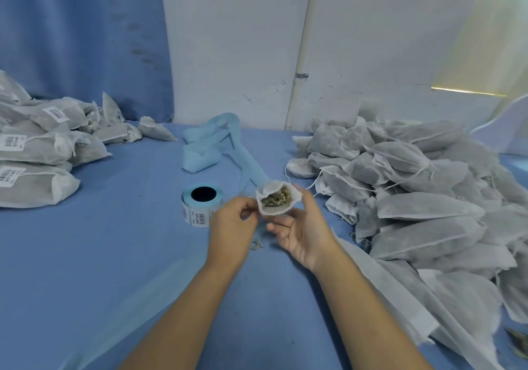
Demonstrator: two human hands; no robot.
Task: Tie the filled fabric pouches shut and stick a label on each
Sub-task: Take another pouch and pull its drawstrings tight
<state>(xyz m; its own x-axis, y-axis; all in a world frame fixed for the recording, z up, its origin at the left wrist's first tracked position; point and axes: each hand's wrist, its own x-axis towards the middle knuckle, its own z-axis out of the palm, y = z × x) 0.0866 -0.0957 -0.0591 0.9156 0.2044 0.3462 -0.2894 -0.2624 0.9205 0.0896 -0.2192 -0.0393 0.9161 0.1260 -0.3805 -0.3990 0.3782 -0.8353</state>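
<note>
Hands were close together over the blue table (114,269). Left hand (233,226) had fingers curled, pinching the left rim of the pouch (275,209). Right hand (303,232), palm up, cupped it from below, thumb on the right rim. Pouch sat between both hands, mouth open, dried herbs visible inside. Label roll (200,211) stood just left of the left hand. Unlabelled pouches (423,206) were heaped on the right, labelled pouches (37,146) stacked far left. Blue backing strip (208,144) lay loose behind the roll, near the white wall (234,41).
</note>
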